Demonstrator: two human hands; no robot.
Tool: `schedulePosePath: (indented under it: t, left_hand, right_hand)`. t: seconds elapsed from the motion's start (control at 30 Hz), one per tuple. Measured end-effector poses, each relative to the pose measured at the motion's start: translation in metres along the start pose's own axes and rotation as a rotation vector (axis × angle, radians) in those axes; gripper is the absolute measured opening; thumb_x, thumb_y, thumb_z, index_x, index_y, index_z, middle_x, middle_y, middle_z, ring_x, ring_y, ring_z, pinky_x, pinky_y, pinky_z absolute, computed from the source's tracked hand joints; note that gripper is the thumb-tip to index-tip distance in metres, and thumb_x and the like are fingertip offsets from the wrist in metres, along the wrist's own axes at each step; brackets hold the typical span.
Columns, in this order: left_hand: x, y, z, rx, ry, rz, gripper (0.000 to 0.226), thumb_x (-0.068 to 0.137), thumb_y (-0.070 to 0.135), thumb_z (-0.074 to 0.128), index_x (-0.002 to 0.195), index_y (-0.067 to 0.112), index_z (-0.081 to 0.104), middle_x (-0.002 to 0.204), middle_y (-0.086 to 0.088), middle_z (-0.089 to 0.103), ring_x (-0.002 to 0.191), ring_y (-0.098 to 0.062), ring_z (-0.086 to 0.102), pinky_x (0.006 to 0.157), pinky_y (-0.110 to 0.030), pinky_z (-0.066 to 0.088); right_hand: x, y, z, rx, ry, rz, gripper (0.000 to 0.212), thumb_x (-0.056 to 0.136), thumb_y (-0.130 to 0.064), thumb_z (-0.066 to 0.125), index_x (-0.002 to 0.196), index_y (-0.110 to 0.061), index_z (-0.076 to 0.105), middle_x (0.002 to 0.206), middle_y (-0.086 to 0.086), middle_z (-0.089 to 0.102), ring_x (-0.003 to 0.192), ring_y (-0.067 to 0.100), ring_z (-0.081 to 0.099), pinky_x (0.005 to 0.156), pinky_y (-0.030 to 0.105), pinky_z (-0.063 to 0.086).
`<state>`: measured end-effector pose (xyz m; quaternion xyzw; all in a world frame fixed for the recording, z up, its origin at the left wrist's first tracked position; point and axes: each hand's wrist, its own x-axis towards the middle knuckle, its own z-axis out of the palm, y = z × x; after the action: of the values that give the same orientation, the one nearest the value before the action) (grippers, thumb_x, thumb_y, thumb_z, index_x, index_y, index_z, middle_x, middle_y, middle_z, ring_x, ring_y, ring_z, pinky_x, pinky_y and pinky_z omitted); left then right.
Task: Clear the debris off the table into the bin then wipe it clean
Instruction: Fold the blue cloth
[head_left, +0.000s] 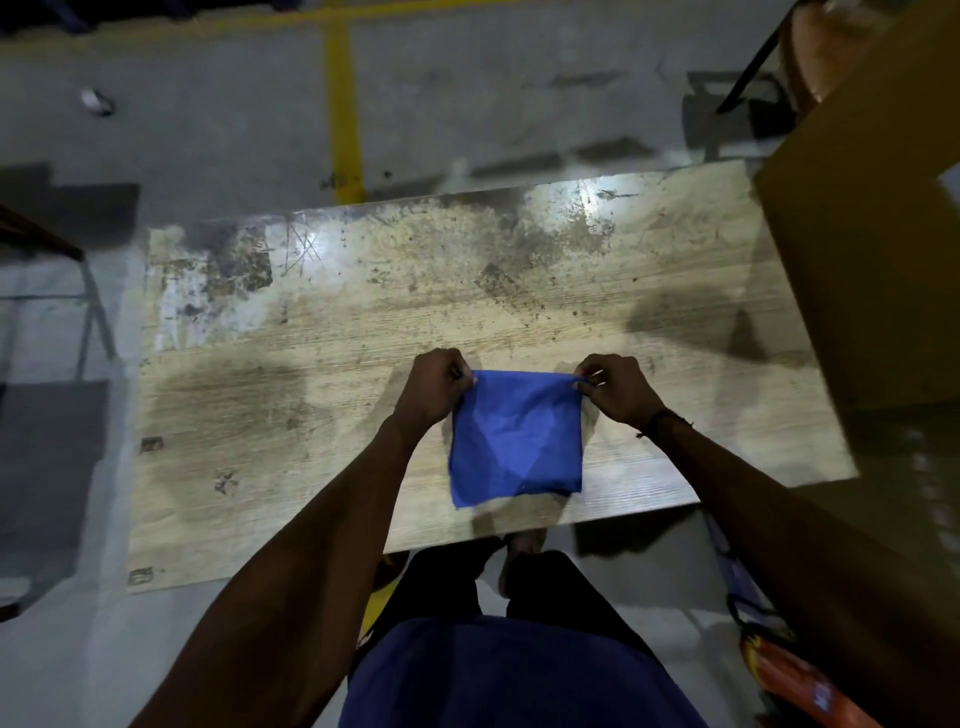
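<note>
A warehouse: concrete floor (467, 104) with yellow line (343, 104), cardboard box (872, 234).

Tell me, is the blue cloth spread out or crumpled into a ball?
Spread out. The blue cloth hangs as a flat square, held by its top corners between the left hand and right hand, above the table.

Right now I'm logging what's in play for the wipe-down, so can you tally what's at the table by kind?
Hands: 2, the left hand and right hand, each pinching a top corner of the cloth
Blue cloth: 1
Wooden table: 1, stained
Cardboard box: 1, at the table's right end
Total: 5
</note>
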<state>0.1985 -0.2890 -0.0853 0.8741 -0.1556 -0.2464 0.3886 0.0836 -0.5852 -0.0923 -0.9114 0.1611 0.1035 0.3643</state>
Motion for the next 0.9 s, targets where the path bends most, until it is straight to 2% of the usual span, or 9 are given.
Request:
schedulePosePath:
  t: [0.07,0.1,0.2,0.3,0.5,0.67,0.73,0.8,0.9]
  left_hand:
    - [-0.009,0.009,-0.016,-0.041,0.009,0.023,0.02,0.087,0.003,0.082,0.077,0.014,0.069,0.082,-0.009,0.077,0.077,-0.02,0.074,0.072,-0.032,0.058]
    - [-0.012,0.013,-0.024,-0.043,0.011,0.025,0.02,0.086,0.005,0.084,0.077,0.015,0.07,0.083,-0.008,0.078,0.08,-0.02,0.075,0.073,-0.032,0.058]
    - [-0.025,0.038,-0.05,-0.029,0.057,0.041,0.018,0.084,0.01,0.088,0.075,0.014,0.072,0.078,0.001,0.076,0.078,-0.013,0.073,0.071,-0.023,0.054]
    - [-0.037,0.068,-0.081,-0.054,0.145,0.079,0.021,0.083,0.012,0.089,0.071,0.014,0.071,0.075,0.002,0.075,0.075,-0.012,0.074,0.07,-0.025,0.057]
    - [-0.064,0.132,-0.145,-0.092,0.237,0.159,0.02,0.084,0.008,0.087,0.073,0.007,0.071,0.073,0.0,0.074,0.066,-0.005,0.069,0.066,-0.018,0.051]
    - [-0.079,0.163,-0.183,-0.095,0.342,0.243,0.026,0.086,0.004,0.083,0.083,0.009,0.058,0.076,-0.004,0.067,0.062,-0.01,0.063,0.061,-0.022,0.047]
    - [-0.081,0.172,-0.201,-0.061,0.369,0.287,0.02,0.09,0.004,0.08,0.092,0.013,0.062,0.078,-0.001,0.065,0.063,-0.007,0.06,0.065,-0.022,0.049]
    - [-0.081,0.178,-0.218,-0.015,0.386,0.304,0.017,0.092,0.005,0.077,0.095,0.019,0.068,0.08,0.006,0.064,0.065,-0.004,0.059,0.07,-0.025,0.052]
    - [-0.087,0.187,-0.235,0.035,0.418,0.32,0.013,0.095,0.009,0.075,0.093,0.022,0.07,0.089,0.003,0.065,0.076,-0.015,0.066,0.074,-0.034,0.057]
  right_hand:
    - [-0.001,-0.01,-0.017,0.019,-0.002,-0.023,0.008,0.085,0.001,0.083,0.088,-0.003,0.076,0.085,0.01,0.075,0.081,0.027,0.073,0.069,0.01,0.046]
    - [-0.001,-0.016,-0.026,0.018,-0.007,-0.055,0.008,0.085,0.001,0.083,0.088,-0.004,0.077,0.084,0.008,0.074,0.08,0.025,0.072,0.069,0.011,0.047]
    - [-0.003,-0.039,-0.057,0.038,0.0,-0.161,0.011,0.084,0.003,0.082,0.087,-0.006,0.076,0.084,0.003,0.075,0.078,0.02,0.073,0.074,0.031,0.057]
    - [-0.001,-0.072,-0.09,0.063,0.037,-0.258,0.014,0.083,0.005,0.082,0.084,-0.007,0.075,0.085,0.0,0.075,0.077,0.005,0.071,0.078,0.028,0.063]
    - [-0.003,-0.136,-0.161,0.046,0.079,-0.513,0.012,0.083,0.0,0.086,0.084,-0.004,0.075,0.084,0.002,0.076,0.081,0.005,0.073,0.078,0.018,0.061]
    - [-0.006,-0.193,-0.202,0.041,0.108,-0.662,0.023,0.082,0.008,0.078,0.076,-0.005,0.059,0.088,0.005,0.076,0.085,0.014,0.074,0.079,0.035,0.064]
    - [-0.009,-0.22,-0.216,-0.004,0.083,-0.708,0.025,0.081,0.008,0.074,0.081,-0.009,0.056,0.09,0.003,0.075,0.084,0.014,0.072,0.078,0.039,0.062]
    - [-0.014,-0.247,-0.228,-0.101,-0.011,-0.766,0.029,0.082,0.006,0.067,0.097,-0.018,0.06,0.098,-0.006,0.071,0.084,0.014,0.069,0.077,0.037,0.06]
    - [-0.022,-0.287,-0.241,-0.392,-0.186,-0.858,0.06,0.078,0.002,0.053,0.125,-0.034,0.062,0.119,-0.009,0.063,0.092,0.011,0.063,0.078,0.029,0.052]
